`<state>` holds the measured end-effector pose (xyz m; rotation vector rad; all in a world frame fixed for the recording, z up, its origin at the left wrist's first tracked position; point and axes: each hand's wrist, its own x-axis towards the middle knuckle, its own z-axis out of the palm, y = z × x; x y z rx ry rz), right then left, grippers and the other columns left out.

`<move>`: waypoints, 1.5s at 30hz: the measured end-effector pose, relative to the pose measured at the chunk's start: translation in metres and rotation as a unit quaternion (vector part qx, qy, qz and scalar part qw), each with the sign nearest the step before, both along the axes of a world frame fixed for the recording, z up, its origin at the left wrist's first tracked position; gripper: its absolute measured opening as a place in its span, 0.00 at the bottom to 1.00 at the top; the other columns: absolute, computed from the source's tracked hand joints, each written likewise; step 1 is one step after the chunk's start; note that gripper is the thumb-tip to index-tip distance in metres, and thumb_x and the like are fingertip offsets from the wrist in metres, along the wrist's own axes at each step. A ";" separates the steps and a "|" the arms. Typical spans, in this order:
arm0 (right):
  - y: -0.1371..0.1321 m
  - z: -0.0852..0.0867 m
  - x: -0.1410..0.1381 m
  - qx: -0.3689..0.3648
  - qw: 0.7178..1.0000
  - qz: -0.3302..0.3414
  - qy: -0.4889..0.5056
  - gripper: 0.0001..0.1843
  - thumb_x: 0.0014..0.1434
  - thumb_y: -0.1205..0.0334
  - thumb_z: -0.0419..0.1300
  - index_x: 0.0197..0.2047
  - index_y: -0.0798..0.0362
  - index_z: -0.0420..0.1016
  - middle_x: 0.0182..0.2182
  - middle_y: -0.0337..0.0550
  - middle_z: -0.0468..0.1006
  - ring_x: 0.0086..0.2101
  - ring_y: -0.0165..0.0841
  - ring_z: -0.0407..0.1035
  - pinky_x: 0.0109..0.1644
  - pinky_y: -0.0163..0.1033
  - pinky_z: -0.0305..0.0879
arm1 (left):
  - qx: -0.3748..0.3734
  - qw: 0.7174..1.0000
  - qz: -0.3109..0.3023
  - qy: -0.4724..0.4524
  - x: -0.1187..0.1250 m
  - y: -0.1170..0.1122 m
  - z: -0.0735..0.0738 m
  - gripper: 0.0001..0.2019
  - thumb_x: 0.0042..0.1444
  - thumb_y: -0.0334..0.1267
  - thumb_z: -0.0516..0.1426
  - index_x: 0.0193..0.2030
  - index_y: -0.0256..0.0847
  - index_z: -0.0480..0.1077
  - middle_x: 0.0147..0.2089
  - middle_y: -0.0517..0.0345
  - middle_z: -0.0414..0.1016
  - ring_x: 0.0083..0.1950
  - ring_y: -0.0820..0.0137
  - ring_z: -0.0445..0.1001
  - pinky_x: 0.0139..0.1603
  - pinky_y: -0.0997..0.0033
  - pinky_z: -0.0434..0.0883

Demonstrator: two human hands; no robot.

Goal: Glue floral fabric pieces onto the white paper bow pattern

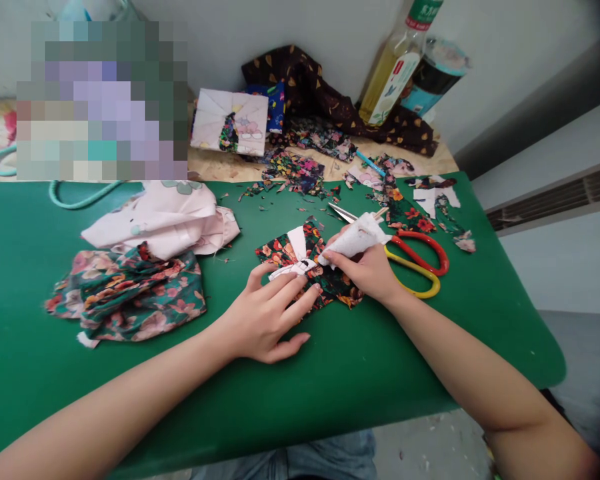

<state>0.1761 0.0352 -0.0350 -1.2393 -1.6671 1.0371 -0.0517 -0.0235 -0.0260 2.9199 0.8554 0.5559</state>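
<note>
My left hand (pixel 270 313) lies over a floral fabric piece (pixel 273 250), fingers spread, its fingertips on the piece and on a white strip (pixel 297 245) that crosses it. Around a white cone-shaped bundle (pixel 357 235) my right hand (pixel 373 273) is closed. The bundle looks wrapped in cloth or paper; thin sticks poke out of its upper end. Its narrow tip meets the fabric near the white strip, by a small dark spot. Scissors (pixel 415 267) with one red and one yellow handle lie just beyond my right hand, their middle hidden behind it and the bundle.
Crumpled floral cloth (pixel 145 293) and pale pink cloth (pixel 165 217) lie left on the green tabletop (pixel 220 413). Fabric scraps (pixel 300 170) are strewn at the back. A square patchwork block (pixel 230 123), brown cloth (pixel 310 83), an oil bottle (pixel 393 73) and a tub (pixel 433 77) stand near the wall.
</note>
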 end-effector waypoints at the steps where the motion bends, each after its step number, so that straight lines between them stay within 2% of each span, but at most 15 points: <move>1: 0.000 0.000 0.000 -0.001 1.000 -0.003 -0.001 0.10 0.54 0.55 0.67 0.31 0.53 0.75 0.28 0.41 0.79 0.31 0.35 0.73 0.40 0.41 0.69 | 0.001 1.000 0.000 0.000 0.000 0.000 0.000 0.26 0.62 0.49 0.49 0.61 0.32 0.65 0.56 0.40 0.75 0.57 0.54 0.72 0.63 0.46 0.51; 17: -0.001 -0.001 0.000 -0.008 1.000 0.001 -0.006 0.11 0.54 0.54 0.66 0.31 0.53 0.75 0.28 0.42 0.79 0.32 0.36 0.73 0.39 0.41 0.70 | -0.010 1.000 0.000 -0.001 0.000 0.000 0.001 0.27 0.60 0.48 0.52 0.61 0.33 0.66 0.56 0.41 0.75 0.57 0.52 0.73 0.64 0.45 0.52; 28: -0.002 0.000 0.000 0.009 0.999 0.005 -0.033 0.09 0.54 0.57 0.66 0.35 0.52 0.75 0.32 0.43 0.81 0.35 0.38 0.75 0.45 0.43 0.70 | -0.010 1.000 0.001 -0.001 0.000 -0.001 0.001 0.27 0.60 0.48 0.52 0.61 0.34 0.66 0.56 0.40 0.75 0.57 0.52 0.73 0.65 0.45 0.52; 31: -0.003 0.000 0.000 0.014 0.999 0.006 -0.039 0.09 0.54 0.56 0.66 0.35 0.52 0.75 0.33 0.43 0.81 0.36 0.38 0.75 0.45 0.44 0.70 | -0.013 1.000 -0.001 -0.002 0.000 -0.001 0.001 0.26 0.58 0.45 0.52 0.60 0.33 0.67 0.56 0.40 0.75 0.57 0.51 0.73 0.65 0.45 0.52; 37: 0.000 -0.002 0.000 -0.009 1.000 -0.023 0.010 0.11 0.53 0.53 0.66 0.30 0.52 0.74 0.28 0.41 0.79 0.31 0.35 0.73 0.38 0.41 0.70 | -0.020 1.000 0.009 0.023 0.000 0.000 0.003 0.27 0.52 0.34 0.52 0.60 0.33 0.66 0.57 0.42 0.75 0.58 0.53 0.72 0.63 0.44 0.52; 41: 0.003 -0.004 0.001 -0.025 0.997 -0.050 0.060 0.11 0.52 0.53 0.67 0.31 0.51 0.74 0.29 0.41 0.78 0.31 0.35 0.73 0.38 0.40 0.71 | -0.022 0.999 0.011 0.024 0.001 0.000 0.004 0.27 0.52 0.34 0.52 0.60 0.34 0.65 0.57 0.44 0.75 0.56 0.55 0.72 0.62 0.44 0.53; 45: 0.004 -0.006 0.003 -0.011 0.994 -0.065 0.082 0.11 0.53 0.54 0.68 0.33 0.50 0.74 0.31 0.41 0.78 0.33 0.35 0.74 0.40 0.40 0.72 | -0.022 0.999 0.020 0.039 0.005 -0.004 0.009 0.25 0.52 0.34 0.53 0.59 0.34 0.66 0.55 0.43 0.76 0.53 0.54 0.73 0.59 0.45 0.55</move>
